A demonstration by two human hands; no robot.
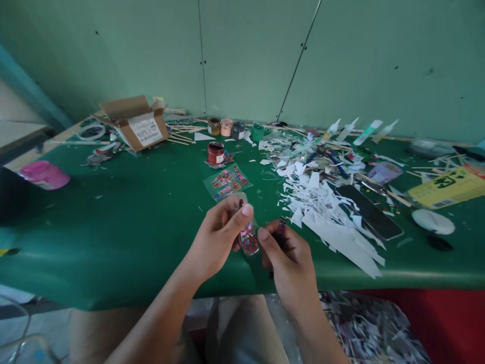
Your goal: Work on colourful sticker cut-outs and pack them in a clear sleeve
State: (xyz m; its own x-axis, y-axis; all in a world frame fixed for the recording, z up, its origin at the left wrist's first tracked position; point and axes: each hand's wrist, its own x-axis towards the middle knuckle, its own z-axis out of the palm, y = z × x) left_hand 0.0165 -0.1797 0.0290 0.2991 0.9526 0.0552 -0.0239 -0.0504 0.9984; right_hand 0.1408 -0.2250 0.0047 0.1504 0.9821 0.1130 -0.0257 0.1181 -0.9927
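Observation:
My left hand (220,230) pinches a clear plastic piece (249,240) with a red and pink glittery pattern, thumb on top. Close beside its right edge is my right hand (286,253), fingers curled round a small dark object (281,230) whose kind I cannot make out. Just beyond the hands, a clear sheet with similar glittery shapes (227,181) lies flat on the green table cover (132,227). Behind that sheet an open jar of dark red paint (215,153) stands on more glittery pieces.
White paper scraps (314,197) are heaped to the right, with a black phone-like slab (369,211) and a yellow packet (450,187). Paint jars (226,127) line the back near an open cardboard box (140,126). A pink bottle (45,174) lies at left.

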